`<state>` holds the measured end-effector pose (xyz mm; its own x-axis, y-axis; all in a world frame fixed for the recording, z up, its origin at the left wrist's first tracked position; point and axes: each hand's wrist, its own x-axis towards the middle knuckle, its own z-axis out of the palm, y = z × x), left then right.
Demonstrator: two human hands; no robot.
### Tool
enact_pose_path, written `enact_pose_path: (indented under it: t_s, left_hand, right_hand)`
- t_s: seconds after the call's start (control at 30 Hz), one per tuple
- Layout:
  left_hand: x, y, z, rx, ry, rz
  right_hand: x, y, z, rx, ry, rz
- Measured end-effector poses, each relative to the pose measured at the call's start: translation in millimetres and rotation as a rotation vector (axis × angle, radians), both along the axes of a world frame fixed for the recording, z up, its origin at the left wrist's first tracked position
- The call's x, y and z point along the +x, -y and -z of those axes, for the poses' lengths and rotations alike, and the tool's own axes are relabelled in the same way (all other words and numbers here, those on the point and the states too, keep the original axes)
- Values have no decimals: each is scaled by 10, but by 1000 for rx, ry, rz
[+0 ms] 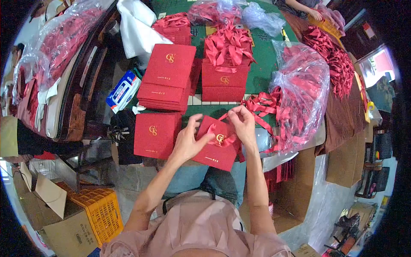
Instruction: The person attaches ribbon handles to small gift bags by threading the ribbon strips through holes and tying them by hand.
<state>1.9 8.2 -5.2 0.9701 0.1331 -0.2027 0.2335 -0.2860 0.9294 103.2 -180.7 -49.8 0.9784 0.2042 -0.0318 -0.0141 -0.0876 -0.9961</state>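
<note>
A flat red gift bag (213, 159) with a gold emblem lies tilted at the table's near edge, between my hands. My left hand (191, 140) grips its left side, the thumb across the front beside a short piece of red ribbon. Pinched between thumb and fingertips of my right hand (244, 127) is a red ribbon (224, 115) at the bag's upper right edge. Just left of my left hand sits a pile of matching bags (155, 136), with a taller stack (168, 68) behind it. Farther right, another stack (224, 81) carries looped ribbons on top.
Loose red ribbons (262, 105) and a clear plastic sack (302, 92) of ribbons lie right. A blue and white packet (124, 91) rests left of the stacks. At the far right, another person's hand (315, 15) is over a yellow basket. An orange crate (102, 214) stands low left.
</note>
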Motion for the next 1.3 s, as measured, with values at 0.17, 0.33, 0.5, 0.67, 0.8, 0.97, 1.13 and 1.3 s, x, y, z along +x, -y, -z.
enact_pose_path:
  t_s: [0.17,0.33,0.5,0.67,0.8,0.97,1.13,1.3]
  left_hand:
    - [-69,-178,23,-213,195,104]
    - [-167,-86,2,-510,277,-53]
    - [-257,91,110,-303,260,-142]
    - [-385,85,106,-326,309,-158]
    - [-549,43,-22,-282,341,-165]
    - [-542,53,-118,-323,322,-215]
    - [-372,27,-398,184,581,-175]
    - [-408,208,-149,659,500,155]
  right_hand:
    - [10,-16,-93,119,-173,61]
    - [71,-39,-75,224,-154,165]
    - [47,-228,-122,304,-200,211]
    - [257,-162,-28,135,-64,232]
    - [379,-122,-23,99,-41,207]
    - [280,-104,-166,86,-23,188]
    - [-163,179,-383,-452,292,159]
    - [-562,317,-308,-940,202,-46]
